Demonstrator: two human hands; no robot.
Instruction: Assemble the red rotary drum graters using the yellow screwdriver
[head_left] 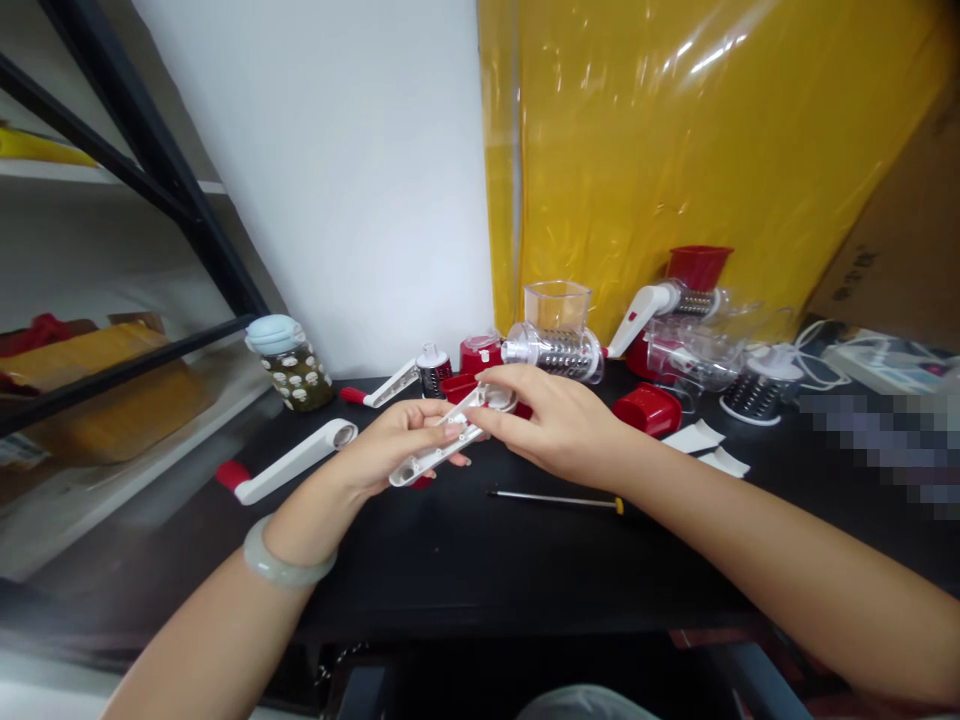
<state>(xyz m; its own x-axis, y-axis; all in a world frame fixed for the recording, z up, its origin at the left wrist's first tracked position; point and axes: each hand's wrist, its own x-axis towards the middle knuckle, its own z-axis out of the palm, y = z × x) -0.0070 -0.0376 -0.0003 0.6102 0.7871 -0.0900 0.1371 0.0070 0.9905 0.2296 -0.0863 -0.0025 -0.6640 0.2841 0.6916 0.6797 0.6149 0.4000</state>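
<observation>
Between both hands, above the black table, is a white plastic crank handle point(429, 462) with its hollow ribbed side turned up. My left hand point(397, 440) is closed around its lower middle, thumb on top. At the upper end, my right hand point(544, 420) pinches the handle near its round socket; anything small in those fingertips is hidden. A bit of red shows under the handle's lower end. On the table below lies a screwdriver point(559, 499) with a yellow end. Another white crank handle point(296, 462) with a red knob rests left of my left hand.
Behind the hands stand a clear hopper with a grater drum point(559, 350), a red-topped grater point(697, 270), another drum point(761, 385) and a red part point(649, 408). White curved pieces point(694, 437) lie at right. A lidded jar point(289, 365) stands back left, beside a shelf frame point(172, 180).
</observation>
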